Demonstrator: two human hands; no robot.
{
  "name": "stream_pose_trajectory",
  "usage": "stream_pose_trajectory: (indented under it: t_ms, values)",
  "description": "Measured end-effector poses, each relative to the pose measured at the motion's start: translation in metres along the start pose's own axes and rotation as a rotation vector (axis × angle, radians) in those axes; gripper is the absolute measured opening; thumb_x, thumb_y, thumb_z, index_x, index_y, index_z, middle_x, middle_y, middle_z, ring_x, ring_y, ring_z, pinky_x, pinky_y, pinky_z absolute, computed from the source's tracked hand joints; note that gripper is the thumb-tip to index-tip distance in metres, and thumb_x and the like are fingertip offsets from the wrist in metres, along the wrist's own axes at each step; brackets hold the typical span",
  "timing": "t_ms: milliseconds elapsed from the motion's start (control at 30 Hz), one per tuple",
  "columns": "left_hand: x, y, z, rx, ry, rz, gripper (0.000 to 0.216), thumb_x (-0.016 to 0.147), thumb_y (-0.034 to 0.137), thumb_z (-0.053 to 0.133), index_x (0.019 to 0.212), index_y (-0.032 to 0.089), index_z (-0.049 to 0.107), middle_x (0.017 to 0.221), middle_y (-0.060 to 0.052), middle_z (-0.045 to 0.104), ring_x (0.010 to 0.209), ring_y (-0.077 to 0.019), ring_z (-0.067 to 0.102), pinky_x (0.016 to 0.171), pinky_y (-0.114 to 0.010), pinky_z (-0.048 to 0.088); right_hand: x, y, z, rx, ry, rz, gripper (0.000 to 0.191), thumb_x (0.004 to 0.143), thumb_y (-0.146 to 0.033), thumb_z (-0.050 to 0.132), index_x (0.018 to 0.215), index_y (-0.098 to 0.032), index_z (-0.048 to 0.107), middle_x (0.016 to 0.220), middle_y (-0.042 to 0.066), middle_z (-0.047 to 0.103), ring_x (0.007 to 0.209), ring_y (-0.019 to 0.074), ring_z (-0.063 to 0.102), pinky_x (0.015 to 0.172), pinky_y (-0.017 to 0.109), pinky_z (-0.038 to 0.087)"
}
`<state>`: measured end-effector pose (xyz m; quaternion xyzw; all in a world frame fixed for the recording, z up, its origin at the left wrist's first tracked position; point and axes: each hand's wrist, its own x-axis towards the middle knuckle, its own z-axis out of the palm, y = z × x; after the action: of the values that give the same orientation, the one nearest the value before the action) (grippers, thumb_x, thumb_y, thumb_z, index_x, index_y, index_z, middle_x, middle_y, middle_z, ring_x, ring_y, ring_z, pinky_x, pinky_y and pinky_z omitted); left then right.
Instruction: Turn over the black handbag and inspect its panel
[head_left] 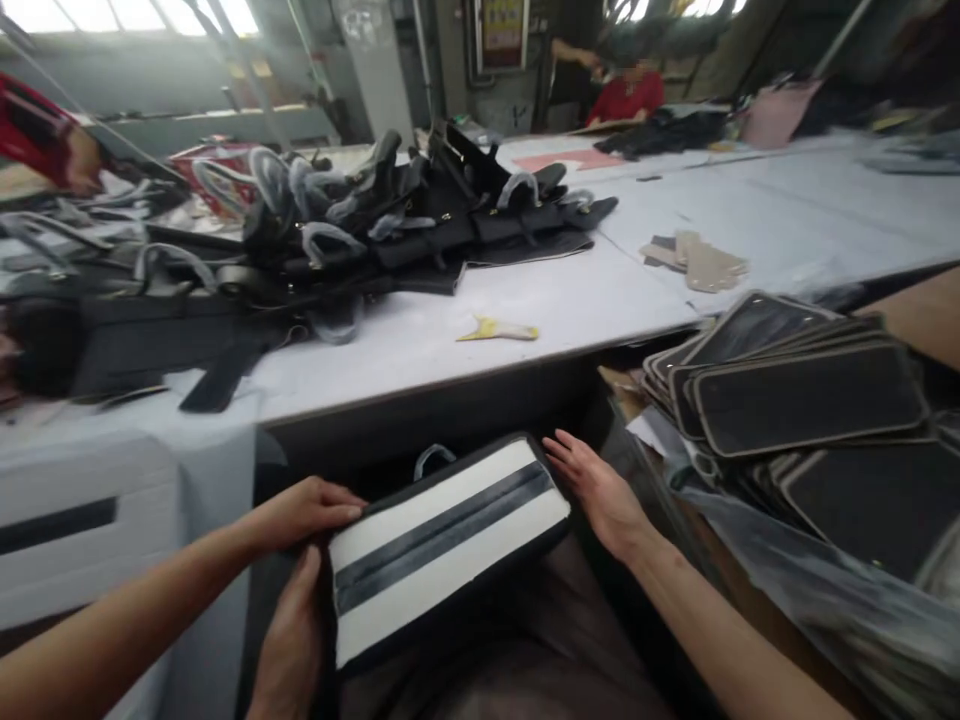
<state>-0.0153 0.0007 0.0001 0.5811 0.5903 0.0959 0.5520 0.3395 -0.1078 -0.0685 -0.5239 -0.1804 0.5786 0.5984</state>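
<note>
Head cam looks down at a flat rectangular bag panel with white bands and a dark grey stripe down the middle, edged in black [442, 545], sitting tilted over the lap just below the front edge of the white bench [420, 340]. Left hand [304, 510] has its fingers curled over the panel's left end, gripping that edge, though there seem to be two hands bunched at that corner and I can't tell them apart cleanly. Right hand [600, 490] is open and flat, fingers stretched out, resting against the panel's right end without closing on it. Up on the bench there's a big heap of black bag pieces with grey wrapped handles [337, 230] and a small yellow scrap [499, 329]. Off to the right is a stack of dark rounded rectangular boards [795, 395]
</note>
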Motion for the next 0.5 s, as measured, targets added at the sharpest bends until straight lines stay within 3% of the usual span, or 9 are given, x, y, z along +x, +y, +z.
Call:
stream_pose_trajectory:
  t_ms: [67,100,300,500]
  values:
    - [0.001,-0.007,-0.012,0.103,-0.208,0.027,0.020,0.074,0.030,0.070,0.081,0.013,0.075,0.077,0.003,0.073,0.081,-0.0184,0.064,0.080,-0.028,0.050,-0.016,0.007,-0.009,0.070,0.014,0.027,0.042,0.083,-0.047,0.065,0.122,-0.028,0.065,0.134,0.005,0.059,0.130,0.0262,0.050,0.115,0.046,0.033]
    - [0.003,-0.008,-0.014,0.130,-0.235,0.055,0.021,0.075,0.032,0.068,0.083,0.013,0.075,0.079,0.003,0.073,0.082,-0.0176,0.064,0.080,-0.026,0.050,-0.025,0.009,-0.012,0.080,0.016,0.023,0.043,0.082,-0.046,0.066,0.121,-0.028,0.065,0.135,0.005,0.058,0.131,0.0265,0.048,0.116,0.046,0.032]
    - [0.006,-0.011,-0.008,0.149,-0.167,0.135,0.025,0.080,0.037,0.065,0.087,0.016,0.076,0.082,0.003,0.074,0.080,-0.0186,0.066,0.078,-0.025,0.051,-0.041,0.030,-0.009,-0.044,-0.023,-0.031,0.053,0.089,-0.047,0.060,0.139,-0.031,0.052,0.137,0.003,0.057,0.128,0.0282,0.051,0.114,0.047,0.035]
    - [0.001,-0.035,-0.010,0.070,-0.152,0.098,0.031,0.085,0.046,0.059,0.105,0.027,0.074,0.103,0.007,0.074,0.103,-0.0253,0.064,0.098,-0.041,0.045,-0.031,0.027,-0.009,-0.226,0.002,-0.125,0.051,0.091,-0.045,0.058,0.139,-0.028,0.054,0.139,0.004,0.055,0.129,0.0286,0.050,0.113,0.043,0.035]
